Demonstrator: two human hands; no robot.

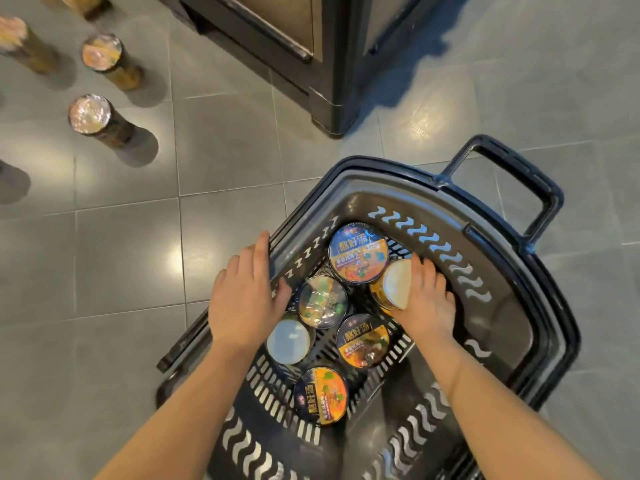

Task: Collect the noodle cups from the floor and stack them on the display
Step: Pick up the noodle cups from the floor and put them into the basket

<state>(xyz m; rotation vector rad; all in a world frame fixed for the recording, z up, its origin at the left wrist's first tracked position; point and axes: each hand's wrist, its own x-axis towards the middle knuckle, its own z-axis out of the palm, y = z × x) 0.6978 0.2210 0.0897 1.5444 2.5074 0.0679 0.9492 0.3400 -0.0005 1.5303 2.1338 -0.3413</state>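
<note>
1. We see six noodle cups in the dark plastic basket (512,306), all on its slotted floor. Four show printed round lids: the largest-looking blue-lidded cup (358,252) at the far end, a glossy film-covered cup (322,301) nearer the left wall, an orange-and-dark cup (363,339) in the middle, and a tilted cup (320,394) nearest us.
2. Two cups show plain pale discs: an overturned cup (289,341) by the left wall, and a yellow-sided cup (394,284) lying tilted against the blue-lidded cup.
3. Our right hand (427,306) is inside the basket, palm down, fingers curled over the yellow-sided cup's side, gripping it.
4. Our left hand (244,299) lies flat on the basket's left rim, fingers nearly straight and together, thumb over the inner wall; it holds nothing.
5. Both forearms are bare and reach forward from the lower edge.
6. The basket is moulded plastic with rounded corners, wavy light cut-outs in its walls and a looped handle (512,188) folded outward at the far right.
7. It rests on grey, glossy square floor tiles (121,254).
8. Three tall stacks of cups (104,121) stand on the tiles at far left, blurred, with foil-like tops.
9. A dark display cabinet (322,57) stands beyond the basket, its corner near the basket rim.
</note>
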